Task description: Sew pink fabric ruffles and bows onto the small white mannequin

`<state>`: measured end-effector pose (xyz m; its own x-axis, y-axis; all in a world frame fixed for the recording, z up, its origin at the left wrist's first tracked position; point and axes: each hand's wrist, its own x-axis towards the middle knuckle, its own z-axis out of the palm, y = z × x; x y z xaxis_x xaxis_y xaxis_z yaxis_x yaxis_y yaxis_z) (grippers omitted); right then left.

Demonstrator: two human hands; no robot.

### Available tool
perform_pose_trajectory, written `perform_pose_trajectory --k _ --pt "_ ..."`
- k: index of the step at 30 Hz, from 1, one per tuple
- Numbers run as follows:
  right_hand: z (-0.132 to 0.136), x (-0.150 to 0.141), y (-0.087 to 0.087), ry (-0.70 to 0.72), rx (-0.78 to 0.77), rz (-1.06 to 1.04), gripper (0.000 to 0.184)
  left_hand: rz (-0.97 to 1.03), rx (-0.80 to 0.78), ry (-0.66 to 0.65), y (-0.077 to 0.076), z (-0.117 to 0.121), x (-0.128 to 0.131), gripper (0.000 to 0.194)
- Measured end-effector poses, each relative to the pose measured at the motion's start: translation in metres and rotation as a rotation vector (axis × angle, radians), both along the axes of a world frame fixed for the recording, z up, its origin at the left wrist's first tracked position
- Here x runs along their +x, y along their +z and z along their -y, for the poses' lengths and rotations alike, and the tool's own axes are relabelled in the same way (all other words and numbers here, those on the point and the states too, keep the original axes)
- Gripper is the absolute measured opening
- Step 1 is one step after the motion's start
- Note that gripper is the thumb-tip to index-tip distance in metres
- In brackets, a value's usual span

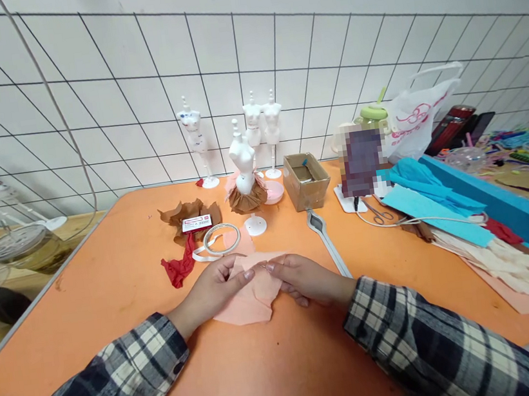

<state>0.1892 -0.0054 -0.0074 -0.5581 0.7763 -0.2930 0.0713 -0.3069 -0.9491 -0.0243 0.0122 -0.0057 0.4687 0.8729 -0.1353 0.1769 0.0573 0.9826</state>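
Along the bench (87, 299) from the left: brown paper (170, 219), a red scrap (182, 267) and a tape roll (223, 253). Next, left hand (214, 288) with fingers (242, 280) clamped on pink paper (247, 305), spread between both hands in front of a white mannequin (241, 155), then right hand (310, 276), fingers pinched together on the paper's upper right part. Farther right, a carton (310, 195) and a blue sheet (443, 220).

The table (269, 379) is orange, the crumpled sheet (246, 308) peach, the sleeves (127, 378) dark-and-cream plaid, the flat piece (435, 213) near the table's right edge turquoise.
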Motion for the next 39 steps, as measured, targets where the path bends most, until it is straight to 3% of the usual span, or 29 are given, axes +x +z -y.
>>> perform_pose_trajectory --k 7,9,14,19,22,31,39 --pt "0.001 0.001 0.0 0.093 -0.025 0.074 0.039 -0.089 0.275 0.131 0.013 0.004 0.003 0.029" --pt "0.002 0.0 0.003 0.121 -0.012 0.132 0.038 -0.049 0.187 0.151 0.012 0.004 0.004 0.024" --pt "0.003 -0.001 0.006 0.186 0.057 0.304 0.045 0.168 -0.125 0.097 0.005 0.003 0.006 0.035" --pt "0.003 0.0 0.002 0.156 0.031 0.154 0.04 0.205 -0.065 0.163 0.012 0.005 0.008 0.066" --pt "0.002 0.001 0.0 0.149 -0.007 0.123 0.04 0.187 -0.011 0.196 0.015 0.006 0.008 0.073" --pt "0.001 -0.002 -0.001 0.212 0.029 0.165 0.044 0.214 0.105 0.132 0.004 0.01 0.007 0.071" --pt "0.002 -0.004 0.007 0.23 0.065 0.236 0.043 0.295 0.005 0.044 0.001 0.009 0.008 0.068"
